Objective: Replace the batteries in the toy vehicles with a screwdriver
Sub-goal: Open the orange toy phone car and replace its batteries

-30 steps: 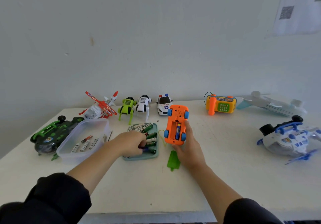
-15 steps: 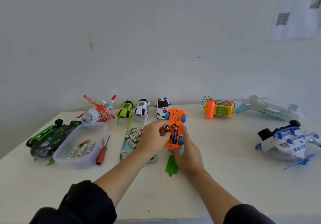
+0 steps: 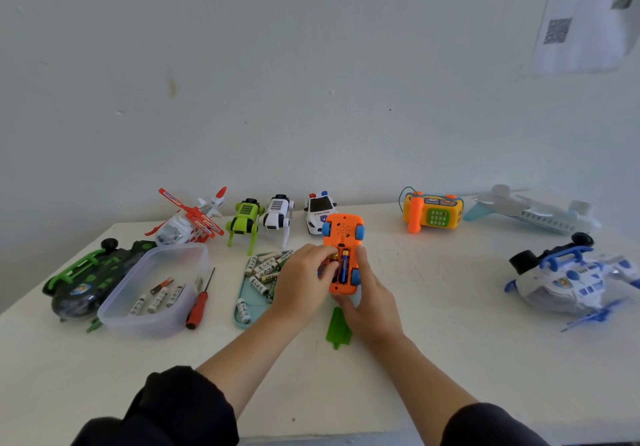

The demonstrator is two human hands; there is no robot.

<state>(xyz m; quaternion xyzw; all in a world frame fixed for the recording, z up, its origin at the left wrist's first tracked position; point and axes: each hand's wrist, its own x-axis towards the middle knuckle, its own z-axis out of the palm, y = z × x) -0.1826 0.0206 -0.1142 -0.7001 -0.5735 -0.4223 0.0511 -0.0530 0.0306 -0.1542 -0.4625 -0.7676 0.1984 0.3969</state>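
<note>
Orange toy car (image 3: 341,238): it lies upside down, tilted up above the desk (image 3: 450,307), near the middle; the battery compartment is open and a blue battery (image 3: 344,267) sits inside.
Right hand (image 3: 370,303): it holds the near end of the car from below, the grip closed around it.
Left hand (image 3: 299,281): the fingers pinch a second battery (image 3: 333,259) at the left slot of the compartment.
Green cover (image 3: 337,328): it lies flat on the desk, just below the right hand.
Screwdriver (image 3: 200,302): red handle, on the desk between the clear box (image 3: 156,286) and the teal tray (image 3: 244,307), well apart from both hands.
Teal tray: it holds loose batteries, partly hidden by the left hand.
Clear box: a few batteries lie inside.
</note>
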